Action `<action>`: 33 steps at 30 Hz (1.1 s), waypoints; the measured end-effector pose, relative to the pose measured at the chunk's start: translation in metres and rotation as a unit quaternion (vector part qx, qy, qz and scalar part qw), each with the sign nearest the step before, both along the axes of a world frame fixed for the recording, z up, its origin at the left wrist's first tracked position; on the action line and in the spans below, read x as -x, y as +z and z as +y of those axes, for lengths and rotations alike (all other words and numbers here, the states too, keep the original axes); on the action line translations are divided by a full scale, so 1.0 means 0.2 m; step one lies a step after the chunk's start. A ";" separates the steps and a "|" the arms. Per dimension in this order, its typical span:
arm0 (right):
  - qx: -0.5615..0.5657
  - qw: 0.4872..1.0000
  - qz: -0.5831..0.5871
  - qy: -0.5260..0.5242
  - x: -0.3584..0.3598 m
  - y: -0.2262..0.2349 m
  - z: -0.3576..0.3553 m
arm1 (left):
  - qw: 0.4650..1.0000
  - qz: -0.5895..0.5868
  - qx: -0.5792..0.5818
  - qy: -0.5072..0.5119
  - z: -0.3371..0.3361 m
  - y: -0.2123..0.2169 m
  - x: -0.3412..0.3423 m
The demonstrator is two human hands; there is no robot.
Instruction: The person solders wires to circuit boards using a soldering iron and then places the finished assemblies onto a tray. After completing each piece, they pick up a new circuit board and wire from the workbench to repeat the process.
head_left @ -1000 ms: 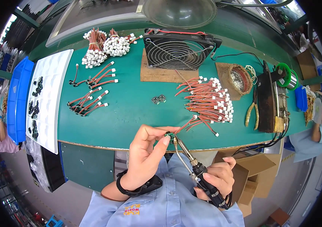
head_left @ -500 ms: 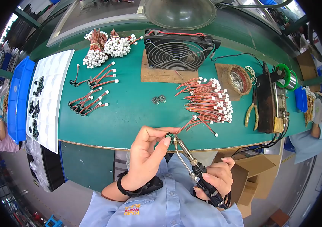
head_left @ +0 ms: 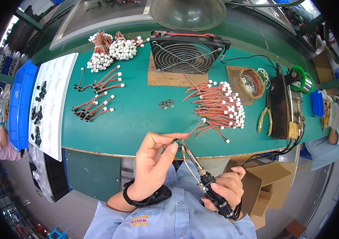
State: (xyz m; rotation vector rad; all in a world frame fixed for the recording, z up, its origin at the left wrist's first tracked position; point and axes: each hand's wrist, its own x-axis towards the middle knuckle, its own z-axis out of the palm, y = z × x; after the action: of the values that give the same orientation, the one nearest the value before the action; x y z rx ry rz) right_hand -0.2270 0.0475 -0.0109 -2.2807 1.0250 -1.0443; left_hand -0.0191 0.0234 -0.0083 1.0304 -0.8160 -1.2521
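Between the thumb and fingers of my left hand (head_left: 153,159) is a small green circuit board (head_left: 178,144), held just over the near edge of the bench. My right hand (head_left: 228,190) is wrapped round a black soldering iron (head_left: 213,189) with a thin curved metal tube along its shaft. The iron's tip meets the board's right side. A red and black wire lead (head_left: 193,130) with a white connector reaches from the board to the bench. Whether the wire is joined to the board is too small to tell.
Right of centre lies a pile of wire leads (head_left: 219,105); small boards (head_left: 166,104) sit mid-bench. A fan (head_left: 186,53) stands behind. Rightward are a tin of solder scraps (head_left: 253,84), pliers (head_left: 264,119) and a solder spool (head_left: 306,83). Leftward are wired boards (head_left: 94,107) and a white tray (head_left: 52,119).
Both hands have shifted very slightly left, with the board and the soldering iron still held. The tip stays at the board.
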 end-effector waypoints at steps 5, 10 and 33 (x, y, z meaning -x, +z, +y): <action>0.002 1.000 0.006 -0.002 0.00 0.01 0.00 | 1.000 -0.008 0.008 0.003 0.00 0.00 0.01; -0.016 1.000 -0.007 -0.004 0.00 0.04 -0.01 | 1.000 -0.015 0.014 0.006 0.00 0.00 0.01; -0.031 0.960 -0.200 -0.196 0.06 -0.08 0.02 | 0.975 0.175 -0.083 -0.106 0.00 0.09 -0.07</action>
State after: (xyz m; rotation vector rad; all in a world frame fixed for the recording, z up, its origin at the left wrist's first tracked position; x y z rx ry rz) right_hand -0.2386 0.0513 -0.0277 -1.7450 1.3321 -1.5292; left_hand -0.0041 0.0231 0.0098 0.8332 -0.5627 -1.6519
